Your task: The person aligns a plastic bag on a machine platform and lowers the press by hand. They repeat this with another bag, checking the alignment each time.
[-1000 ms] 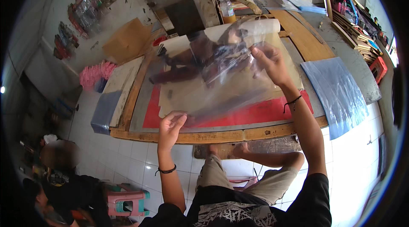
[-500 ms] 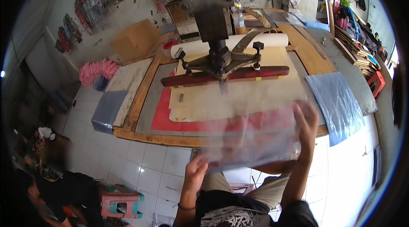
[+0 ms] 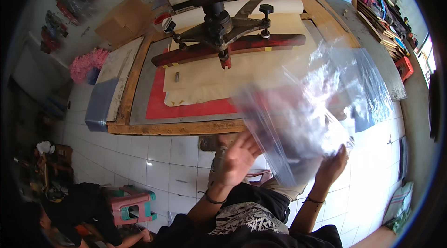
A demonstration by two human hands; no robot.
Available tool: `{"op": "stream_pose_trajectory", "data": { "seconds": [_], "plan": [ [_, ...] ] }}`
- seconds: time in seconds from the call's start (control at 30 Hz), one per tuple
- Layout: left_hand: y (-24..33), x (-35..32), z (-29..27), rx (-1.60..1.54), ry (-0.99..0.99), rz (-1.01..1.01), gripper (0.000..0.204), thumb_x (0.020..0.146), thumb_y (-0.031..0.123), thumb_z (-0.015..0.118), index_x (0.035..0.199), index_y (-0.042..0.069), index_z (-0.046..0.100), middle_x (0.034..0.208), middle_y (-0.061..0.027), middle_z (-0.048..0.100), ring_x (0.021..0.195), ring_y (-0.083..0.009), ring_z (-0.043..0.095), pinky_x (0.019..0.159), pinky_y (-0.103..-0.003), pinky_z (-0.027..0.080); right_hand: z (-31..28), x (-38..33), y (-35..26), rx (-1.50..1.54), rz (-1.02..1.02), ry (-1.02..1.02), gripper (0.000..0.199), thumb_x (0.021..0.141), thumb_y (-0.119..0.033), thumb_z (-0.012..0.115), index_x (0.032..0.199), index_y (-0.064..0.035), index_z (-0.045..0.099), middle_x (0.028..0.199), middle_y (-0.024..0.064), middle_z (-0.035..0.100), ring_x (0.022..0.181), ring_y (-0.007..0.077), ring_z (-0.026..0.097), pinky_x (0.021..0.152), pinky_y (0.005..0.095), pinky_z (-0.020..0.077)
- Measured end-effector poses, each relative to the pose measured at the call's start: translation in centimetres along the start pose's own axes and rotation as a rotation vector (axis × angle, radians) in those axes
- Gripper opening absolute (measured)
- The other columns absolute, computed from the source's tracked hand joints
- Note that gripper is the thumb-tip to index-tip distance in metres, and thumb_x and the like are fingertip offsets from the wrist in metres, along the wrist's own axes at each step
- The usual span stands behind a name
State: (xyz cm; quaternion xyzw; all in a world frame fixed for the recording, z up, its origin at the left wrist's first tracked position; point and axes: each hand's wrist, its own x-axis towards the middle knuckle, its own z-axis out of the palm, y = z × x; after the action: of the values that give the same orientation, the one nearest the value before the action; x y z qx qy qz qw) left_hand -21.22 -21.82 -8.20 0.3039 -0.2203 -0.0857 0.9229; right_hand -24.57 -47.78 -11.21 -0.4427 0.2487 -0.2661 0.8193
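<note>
My right hand [image 3: 332, 168] is closed on the lower right edge of a clear plastic sheet [image 3: 298, 122], which may be a flat bag. It tilts in the air in front of the worktable, glossy and partly blurred. Beside the sheet's left edge, my left hand [image 3: 236, 160] is open, fingers stretched and palm showing; whether the fingertips touch the plastic I cannot tell. Beyond the hands, a press head [image 3: 219, 31] with a dark red bar [image 3: 284, 42] stands over a tan sheet [image 3: 209, 80] on a red sheet [image 3: 156, 96].
The worktable has a wooden frame [image 3: 177, 129]. Bluish plastic sheets hang over its right edge [image 3: 372, 87] and left edge [image 3: 101, 103]. A white roll [image 3: 288, 6] lies behind the press. A person [image 3: 84, 215] bends by a pink and green stool [image 3: 132, 205] at lower left.
The plastic sheet has swung up and to the right, turning at an angle. My left hand has opened and risen. My right hand has shifted lower, and the view has tilted downward.
</note>
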Motion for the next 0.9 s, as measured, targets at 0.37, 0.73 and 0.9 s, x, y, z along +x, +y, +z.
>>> {"op": "stream_pose_trajectory", "data": {
  "seconds": [0.37, 0.73, 0.9],
  "plan": [
    [-0.7, -4.8, 0.8, 0.348, 0.469, -0.379, 0.031, 0.1, 0.018, 0.054, 0.125, 0.001, 0.048, 0.102, -0.0097, 0.067, 0.092, -0.013, 0.063, 0.084, -0.024, 0.049, -3.2, -2.7, 1.5, -0.239, 0.112, -0.218, 0.041, 0.098, -0.018, 0.054, 0.134, -0.001, 0.044, 0.11, 0.0127, 0.06, 0.094, 0.0183, 0.06, 0.077, 0.0306, 0.0514],
    [2.7, -4.8, -0.4, 0.486, 0.61, -0.28, 0.028, 0.099, 0.017, 0.054, 0.121, 0.0, 0.05, 0.092, -0.0102, 0.065, 0.074, -0.0142, 0.063, 0.05, -0.027, 0.052, -1.3, 0.8, -2.0, -0.692, -0.348, -0.12, 0.041, 0.099, -0.022, 0.053, 0.133, -0.0019, 0.044, 0.119, 0.0129, 0.054, 0.098, 0.0183, 0.057, 0.064, 0.029, 0.0589],
    [2.3, -5.2, -0.6, 0.522, 0.602, -0.358, 0.026, 0.1, 0.015, 0.052, 0.12, -0.001, 0.051, 0.098, -0.0097, 0.064, 0.084, -0.0141, 0.063, 0.061, -0.027, 0.054, -0.8, -0.3, -1.6, -0.866, -0.273, -0.403, 0.062, 0.084, -0.024, 0.075, 0.136, -0.0058, 0.046, 0.13, 0.0124, 0.051, 0.115, 0.0272, 0.053, 0.09, 0.0399, 0.0489]
  ]
}}
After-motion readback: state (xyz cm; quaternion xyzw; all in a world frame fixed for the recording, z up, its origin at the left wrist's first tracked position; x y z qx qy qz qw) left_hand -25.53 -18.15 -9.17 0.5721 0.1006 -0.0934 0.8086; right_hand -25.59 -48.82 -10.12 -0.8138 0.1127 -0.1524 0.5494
